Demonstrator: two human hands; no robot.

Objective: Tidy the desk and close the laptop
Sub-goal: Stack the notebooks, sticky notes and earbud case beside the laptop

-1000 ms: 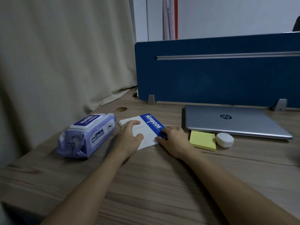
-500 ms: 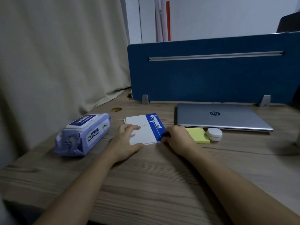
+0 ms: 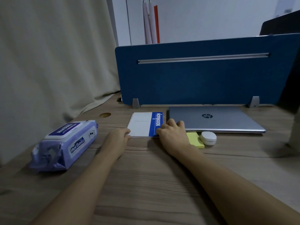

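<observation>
A white and blue notebook (image 3: 142,124) lies flat on the wooden desk (image 3: 146,184), its right edge close to a silver laptop (image 3: 215,118) whose lid is down. My left hand (image 3: 117,138) touches the notebook's near left corner with curled fingers. My right hand (image 3: 172,133) rests on its near right corner and edge, fingers bent, partly over a yellow sticky-note pad (image 3: 195,140). A small white oval case (image 3: 208,138) sits by the pad, in front of the laptop.
A purple pack of wet wipes (image 3: 66,144) lies at the left. A blue divider panel (image 3: 203,72) stands behind the laptop. A beige curtain (image 3: 48,62) hangs along the left edge, near a cable hole (image 3: 105,114). Something dark and blurred (image 3: 292,95) stands at the far right.
The notebook has turned from a slant to square with the desk and slid back beside the laptop. Both hands moved with it, the left slipping from its cover to its near corner.
</observation>
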